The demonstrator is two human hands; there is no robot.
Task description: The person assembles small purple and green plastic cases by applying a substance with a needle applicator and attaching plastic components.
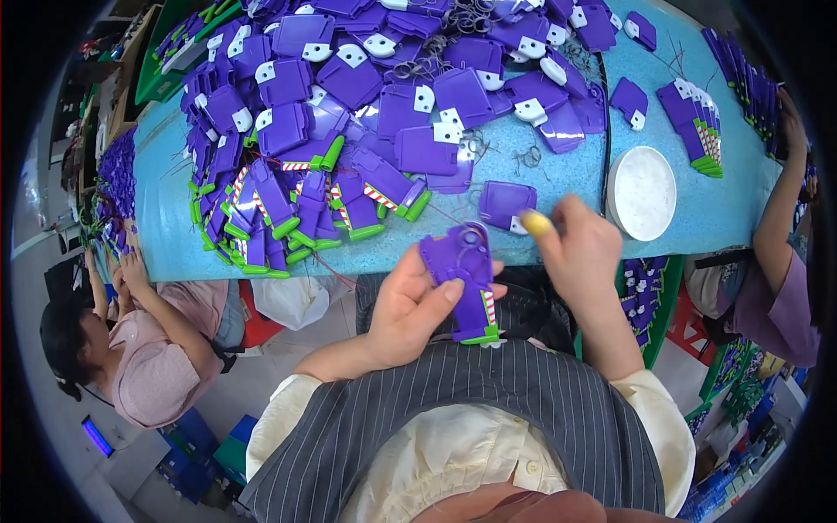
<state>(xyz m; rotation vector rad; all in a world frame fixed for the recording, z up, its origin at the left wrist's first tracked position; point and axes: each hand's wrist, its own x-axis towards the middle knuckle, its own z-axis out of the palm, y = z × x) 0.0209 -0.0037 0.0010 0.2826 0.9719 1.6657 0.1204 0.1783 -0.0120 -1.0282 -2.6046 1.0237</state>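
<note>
While the left hand (418,301) grips a long purple plastic shell with a green end and a red-and-white striped edge (466,283), thumb pressed on its upper face and fingers wrapped beneath, the right hand (580,253) hangs apart from it. The shell is held off the surface at the front edge of the turquoise bench (558,179), in front of the person's body. Its long axis runs nearly straight outward from the body, leaning slightly: the green end points back toward the pinstriped dark apron (540,383), while the broad end, bearing a round grey ring-like coil (472,237), points over the bench. The relation that seems to matter most is the sideways gap at this broad end: it lies to the left of the right hand, open toward it, with the left hand already on the part. The right hand's fingers are curled, and one digit wears a yellow cover (536,223); whether it pinches anything, I cannot tell. Close by that digit, near the bench's front edge, lies a flat purple plastic cover with a white corner (506,203); whether they touch is unclear.
</note>
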